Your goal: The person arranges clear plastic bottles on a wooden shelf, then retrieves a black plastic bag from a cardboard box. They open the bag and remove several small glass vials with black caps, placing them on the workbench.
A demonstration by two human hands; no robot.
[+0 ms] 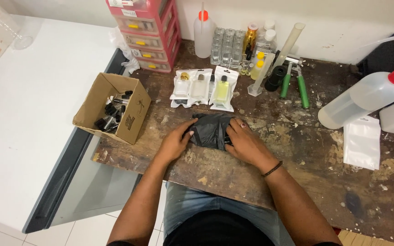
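Note:
A crumpled black plastic bag point(210, 130) lies on the worn wooden table point(297, 168) right in front of me. My left hand point(175, 142) presses on its left side with the fingers curled over the edge. My right hand point(247, 145) grips its right side; it wears a ring and a dark wristband. Just beyond the bag lie three clear pouches point(201, 89), each with a small bottle inside, the right one yellowish.
An open cardboard box point(112, 108) of small black parts sits at the left. At the back stand a pink drawer unit point(149, 34), glass bottles point(227, 45), a squeeze bottle point(203, 34) and green-handled pliers point(297, 82). A large wash bottle point(365, 98) and empty white pouch point(362, 142) lie right.

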